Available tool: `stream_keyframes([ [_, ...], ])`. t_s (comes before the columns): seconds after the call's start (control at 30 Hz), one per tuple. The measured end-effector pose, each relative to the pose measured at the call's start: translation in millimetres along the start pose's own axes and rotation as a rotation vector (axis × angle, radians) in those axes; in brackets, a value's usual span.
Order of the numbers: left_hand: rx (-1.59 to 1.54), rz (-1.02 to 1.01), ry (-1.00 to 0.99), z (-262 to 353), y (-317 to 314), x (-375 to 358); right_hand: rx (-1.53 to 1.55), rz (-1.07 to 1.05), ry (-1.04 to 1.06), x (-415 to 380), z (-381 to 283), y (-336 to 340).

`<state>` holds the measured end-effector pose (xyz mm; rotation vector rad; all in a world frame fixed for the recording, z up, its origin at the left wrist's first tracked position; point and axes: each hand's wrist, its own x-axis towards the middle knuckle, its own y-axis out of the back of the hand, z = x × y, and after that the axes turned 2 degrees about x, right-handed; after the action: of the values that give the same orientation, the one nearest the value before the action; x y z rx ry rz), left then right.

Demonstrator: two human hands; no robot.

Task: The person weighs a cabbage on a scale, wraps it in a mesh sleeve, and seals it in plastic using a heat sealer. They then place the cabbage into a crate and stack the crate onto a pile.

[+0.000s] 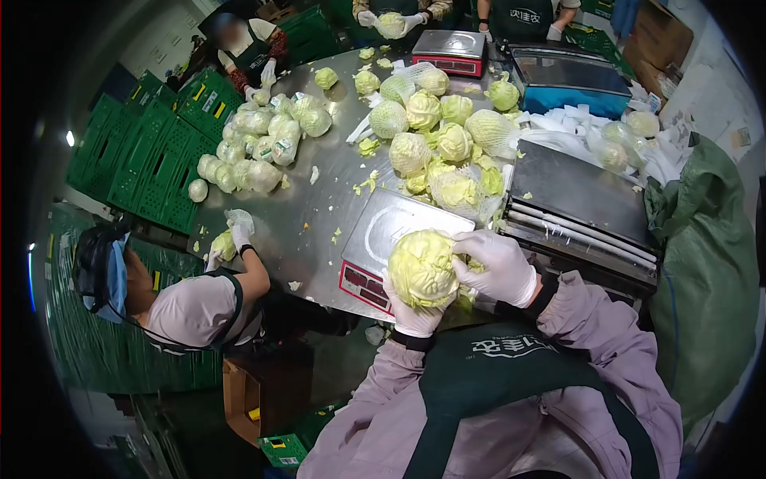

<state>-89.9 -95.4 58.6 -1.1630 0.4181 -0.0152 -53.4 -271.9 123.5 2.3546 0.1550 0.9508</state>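
A pale green cabbage (421, 270) is held up in front of me, above the near edge of a red-framed scale (363, 281) with a metal plate. My left hand (413, 314), in a white glove, supports it from below and the left. With bent fingers, my gloved right hand (503, 270) grips the cabbage's right side, at its outer leaves. Just beyond the scale lies a pile of cabbages (455, 144), some in white foam nets (491, 133). The undersides of my left fingers are partly hidden by the cabbage.
Wrapping machines (578, 195) stand at the right, beside a green sack (706, 279). Bagged cabbages (259, 148) cover the table's far left. A co-worker (199, 307) handles a cabbage at left; others stand across the metal table (319, 207). Green crates (152, 172) are stacked behind.
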Motion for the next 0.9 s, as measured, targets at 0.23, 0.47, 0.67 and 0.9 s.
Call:
stream_keyframes([
  [0.23, 0.032, 0.059, -0.005, -5.1, -1.6, 4.7, 0.161, 0.192, -0.329, 0.5, 35.1, -5.6],
  [0.47, 0.056, 0.02, -0.02, 0.6, 1.7, -3.7, 0.338, -0.128, -0.404, 9.7, 29.9, 14.7],
  [0.67, 0.224, -0.008, -0.053, -1.7, -2.4, -4.9, 0.251, -0.333, -0.284, 15.6, 3.0, 20.2],
  [0.9, 0.27, -0.063, -0.015, -7.4, 7.7, -6.5, 0.563, -0.494, -0.551, 9.8, 12.2, 27.8],
])
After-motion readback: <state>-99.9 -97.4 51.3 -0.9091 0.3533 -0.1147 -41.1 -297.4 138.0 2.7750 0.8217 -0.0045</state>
